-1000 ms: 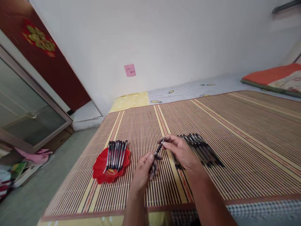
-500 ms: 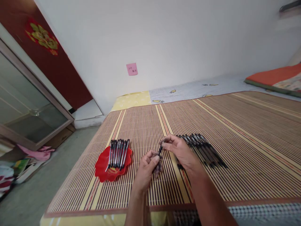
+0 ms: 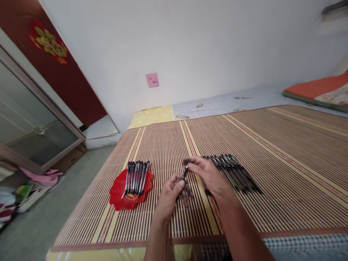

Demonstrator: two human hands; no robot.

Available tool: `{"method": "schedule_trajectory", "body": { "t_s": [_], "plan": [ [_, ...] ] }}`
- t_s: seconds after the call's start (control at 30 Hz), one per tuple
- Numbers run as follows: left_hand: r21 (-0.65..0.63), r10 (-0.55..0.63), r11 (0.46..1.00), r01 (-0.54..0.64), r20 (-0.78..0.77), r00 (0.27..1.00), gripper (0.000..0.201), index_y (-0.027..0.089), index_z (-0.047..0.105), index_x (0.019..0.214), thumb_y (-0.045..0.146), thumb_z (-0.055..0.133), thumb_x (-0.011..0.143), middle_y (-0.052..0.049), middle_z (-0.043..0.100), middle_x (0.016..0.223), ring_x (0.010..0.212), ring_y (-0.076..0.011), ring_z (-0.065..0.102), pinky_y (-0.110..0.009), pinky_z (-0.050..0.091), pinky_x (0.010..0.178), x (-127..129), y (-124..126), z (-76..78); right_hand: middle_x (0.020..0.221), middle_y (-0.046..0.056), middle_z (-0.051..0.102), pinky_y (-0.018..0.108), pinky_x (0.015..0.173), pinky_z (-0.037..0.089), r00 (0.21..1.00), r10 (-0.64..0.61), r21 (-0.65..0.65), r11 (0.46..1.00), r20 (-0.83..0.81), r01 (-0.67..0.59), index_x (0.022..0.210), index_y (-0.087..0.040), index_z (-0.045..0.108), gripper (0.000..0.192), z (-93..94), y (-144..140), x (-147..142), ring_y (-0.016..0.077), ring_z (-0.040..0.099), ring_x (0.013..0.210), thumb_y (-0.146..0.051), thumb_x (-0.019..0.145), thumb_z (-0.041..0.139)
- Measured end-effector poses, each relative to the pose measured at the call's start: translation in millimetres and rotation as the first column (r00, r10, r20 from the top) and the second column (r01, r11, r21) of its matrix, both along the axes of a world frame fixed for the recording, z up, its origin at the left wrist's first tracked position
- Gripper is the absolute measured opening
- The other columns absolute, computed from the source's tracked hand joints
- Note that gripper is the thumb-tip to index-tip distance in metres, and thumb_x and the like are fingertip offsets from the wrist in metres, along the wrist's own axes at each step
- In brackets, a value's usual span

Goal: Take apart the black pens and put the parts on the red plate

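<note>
Between my two hands is a black pen (image 3: 185,173), tilted, its upper end showing a small light tip. My left hand (image 3: 172,190) pinches its lower part between thumb and index finger; the other fingers are loosely curled beneath. At the upper end, my right hand (image 3: 203,172) has thumb and index finger closed about the tip. To the left, several clear-barrelled pens (image 3: 137,177) lie side by side across a red scalloped dish (image 3: 116,190). Right of my right hand, several dark pens (image 3: 236,174) lie in a slanted row, partly hidden by that hand.
A striped bamboo mat (image 3: 160,145) covers the bed. Behind it rises a white wall with a pink note (image 3: 152,80). A folded orange quilt (image 3: 318,87) lies at the far right. Left of the bed are the floor and a glass-panelled door (image 3: 35,116).
The right hand's fingers have shifted slightly at the pen's upper end, where a light tip now shows. My left hand's lower fingers have spread a little. The dish and pens stay put.
</note>
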State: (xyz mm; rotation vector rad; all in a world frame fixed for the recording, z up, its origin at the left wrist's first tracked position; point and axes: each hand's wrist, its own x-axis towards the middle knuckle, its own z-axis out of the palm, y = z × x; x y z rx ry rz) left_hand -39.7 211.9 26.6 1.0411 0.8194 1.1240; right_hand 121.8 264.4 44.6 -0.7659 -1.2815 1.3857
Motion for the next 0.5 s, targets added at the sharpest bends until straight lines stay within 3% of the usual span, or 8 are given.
{"method": "schedule_trajectory", "body": {
  "t_s": [0.1,0.27,0.4,0.5],
  "plan": [
    [0.005,-0.004,1.000,0.003,0.012,1.000,0.030,0.017,0.052,0.090,0.043,0.068,0.088,-0.004,0.071,0.066,0.043,-0.0094,0.055,-0.018,0.043,0.041,0.7,0.0,-0.4,0.099,0.003,0.073,0.037,0.096,0.047,0.999,0.006,0.017,1.000,0.034,-0.007,0.099,-0.025,0.076,0.022,0.6,-0.5,0.1,0.0195,0.065,0.099,-0.038,0.081,0.072],
    [0.008,-0.020,1.000,0.020,0.012,1.000,0.028,0.017,0.052,0.092,0.041,0.067,0.090,-0.004,0.072,0.070,0.042,-0.0093,0.056,-0.018,0.044,0.042,-0.5,1.6,-5.2,0.087,0.001,0.071,0.035,0.087,0.050,0.999,-0.045,-0.036,0.998,0.021,0.045,0.082,-0.022,0.072,0.019,0.7,0.4,-2.8,0.0181,0.065,0.087,-0.036,0.071,0.080],
    [0.001,-0.019,1.000,0.019,0.040,0.999,0.030,0.017,0.052,0.092,0.042,0.067,0.089,-0.005,0.072,0.070,0.042,-0.0105,0.057,-0.020,0.045,0.042,-1.3,1.8,-6.7,0.099,0.003,0.073,0.036,0.094,0.047,1.000,0.021,-0.007,1.000,0.020,-0.021,0.097,-0.025,0.075,0.020,4.2,-1.7,-1.2,0.0190,0.065,0.099,-0.037,0.082,0.071],
    [0.000,-0.017,1.000,0.017,0.049,0.999,0.030,0.017,0.052,0.092,0.042,0.068,0.089,-0.005,0.072,0.070,0.042,-0.0103,0.057,-0.019,0.046,0.042,-1.1,1.4,-7.0,0.096,0.003,0.073,0.036,0.093,0.048,0.999,0.011,0.005,1.000,0.036,-0.011,0.094,-0.024,0.076,0.018,4.6,-2.5,-0.7,0.0185,0.066,0.096,-0.035,0.081,0.071]
  ]
}}
